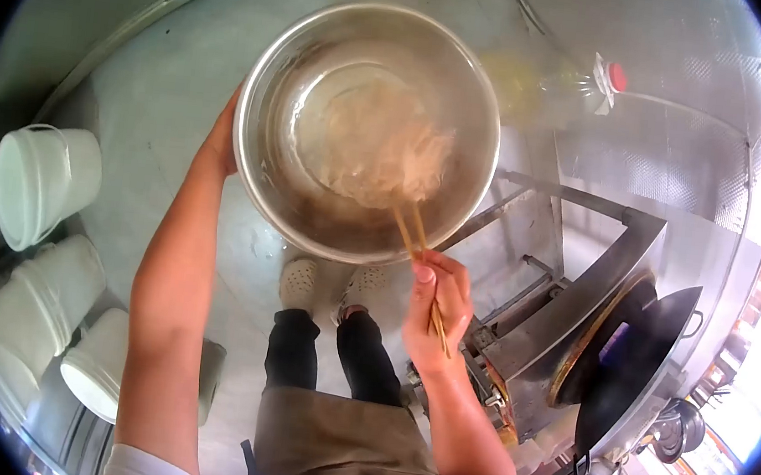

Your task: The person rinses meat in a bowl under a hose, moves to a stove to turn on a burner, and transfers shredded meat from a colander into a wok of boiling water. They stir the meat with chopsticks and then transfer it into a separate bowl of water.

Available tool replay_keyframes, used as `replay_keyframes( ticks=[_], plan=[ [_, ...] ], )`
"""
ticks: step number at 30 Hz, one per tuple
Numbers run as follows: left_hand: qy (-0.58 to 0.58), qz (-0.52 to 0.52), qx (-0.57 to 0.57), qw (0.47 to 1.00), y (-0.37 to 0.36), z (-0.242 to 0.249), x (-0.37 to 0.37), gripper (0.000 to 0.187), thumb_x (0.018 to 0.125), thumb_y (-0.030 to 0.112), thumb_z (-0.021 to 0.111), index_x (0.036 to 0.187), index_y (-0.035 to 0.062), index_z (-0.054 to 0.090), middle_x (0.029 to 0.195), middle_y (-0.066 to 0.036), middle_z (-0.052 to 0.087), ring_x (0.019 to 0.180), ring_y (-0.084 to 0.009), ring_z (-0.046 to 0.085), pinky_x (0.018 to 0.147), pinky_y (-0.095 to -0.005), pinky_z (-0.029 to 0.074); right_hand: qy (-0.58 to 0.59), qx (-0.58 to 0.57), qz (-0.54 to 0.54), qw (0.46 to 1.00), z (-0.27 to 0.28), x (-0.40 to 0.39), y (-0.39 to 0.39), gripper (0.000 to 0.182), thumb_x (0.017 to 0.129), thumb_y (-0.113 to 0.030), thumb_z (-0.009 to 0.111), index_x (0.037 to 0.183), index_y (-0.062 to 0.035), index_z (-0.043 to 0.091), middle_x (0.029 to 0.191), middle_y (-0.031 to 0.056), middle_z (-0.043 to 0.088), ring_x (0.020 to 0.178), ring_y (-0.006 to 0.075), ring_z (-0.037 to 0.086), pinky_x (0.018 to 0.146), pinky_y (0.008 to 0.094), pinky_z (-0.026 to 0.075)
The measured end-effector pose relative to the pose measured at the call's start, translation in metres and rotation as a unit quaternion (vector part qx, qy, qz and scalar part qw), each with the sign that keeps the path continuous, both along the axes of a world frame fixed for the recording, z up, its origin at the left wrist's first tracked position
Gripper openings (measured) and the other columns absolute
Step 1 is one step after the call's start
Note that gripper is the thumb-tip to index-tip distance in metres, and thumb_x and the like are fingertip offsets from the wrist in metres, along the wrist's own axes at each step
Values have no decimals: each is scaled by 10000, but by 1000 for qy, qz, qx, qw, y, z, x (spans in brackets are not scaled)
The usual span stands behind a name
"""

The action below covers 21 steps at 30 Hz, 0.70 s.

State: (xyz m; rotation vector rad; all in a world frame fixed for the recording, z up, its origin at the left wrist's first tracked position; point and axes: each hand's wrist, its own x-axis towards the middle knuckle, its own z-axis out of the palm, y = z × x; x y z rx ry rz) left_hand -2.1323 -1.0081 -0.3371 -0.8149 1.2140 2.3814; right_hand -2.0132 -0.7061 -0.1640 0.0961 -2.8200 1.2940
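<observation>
A large steel bowl [252, 170] is held up in front of me. My left hand [223, 138] grips its left side, with most of the fingers hidden by the bowl. In the bowl lies a pale, pinkish mass of strips or slices [398, 152], partly blurred. Wooden chopsticks [409, 227] reach over the near rim into this mass, their tips touching its lower edge. My right hand [438, 307] is closed around the chopsticks just outside the rim.
White buckets [23, 189] stand at the left. At the right are a metal stove frame [590, 294] and a dark wok [647, 373]. A bottle with a red cap [616, 77] is beyond the bowl. Below are my shoes [299, 283] on the grey floor.
</observation>
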Motion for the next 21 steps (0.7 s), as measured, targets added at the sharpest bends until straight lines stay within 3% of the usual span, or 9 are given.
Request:
replay_keyframes(
  ticks=[2, 6, 7, 10, 11, 14, 21],
  plan=[
    [14, -5, -19, 1000, 8, 10, 2, 545, 924, 464, 452, 1295, 66, 487, 1184, -98, 578, 1031, -201, 578, 874, -331, 489, -27, 2, -8, 1000, -2, 5, 2, 158, 930, -87, 534, 877, 34, 619, 958, 149, 620, 782, 219, 592, 672, 285, 472],
    [1, -23, -68, 997, 43, 45, 4, 442, 951, 347, 448, 1286, 62, 489, 1163, -71, 587, 995, -173, 584, 833, -299, 499, -29, 4, -11, 999, -5, 17, 12, 89, 893, -19, 558, 860, 38, 618, 931, 155, 618, 730, 233, 590, 638, 288, 465],
    [9, -37, -69, 997, 44, 32, 10, 413, 954, 317, 448, 1269, 54, 500, 1154, -68, 589, 980, -172, 585, 821, -303, 500, -14, 23, -7, 1000, -2, 17, 12, 67, 878, 1, 569, 842, 40, 608, 916, 160, 615, 714, 249, 588, 624, 291, 466],
    [175, -211, -330, 904, 58, 38, 28, 394, 958, 301, 439, 1257, 53, 507, 1157, -76, 587, 977, -179, 589, 813, -299, 502, -26, 21, -16, 999, 1, 25, 19, 64, 872, 2, 579, 823, 39, 601, 905, 163, 612, 701, 267, 583, 623, 298, 470],
    [102, -123, -218, 963, 71, 47, 32, 423, 957, 334, 431, 1273, 59, 490, 1187, -72, 570, 1020, -182, 572, 852, -303, 486, -21, 22, -17, 999, 2, 27, 21, 41, 858, 12, 584, 824, 29, 600, 898, 169, 605, 690, 287, 579, 605, 324, 471],
    [32, -22, 43, 998, 86, 29, 42, 482, 949, 402, 421, 1305, 80, 460, 1234, -58, 542, 1097, -178, 532, 923, -316, 444, -10, 28, -27, 999, 4, 35, 32, 22, 830, 30, 594, 829, 9, 599, 887, 182, 591, 674, 331, 569, 574, 378, 473],
    [-44, 12, 103, 994, 153, 44, 74, 538, 940, 487, 385, 1326, 115, 431, 1283, -33, 496, 1197, -168, 454, 992, -345, 389, -40, 39, -73, 996, 16, 51, 60, 25, 849, 14, 595, 825, 22, 597, 912, 173, 603, 747, 311, 588, 648, 338, 482]
  ],
)
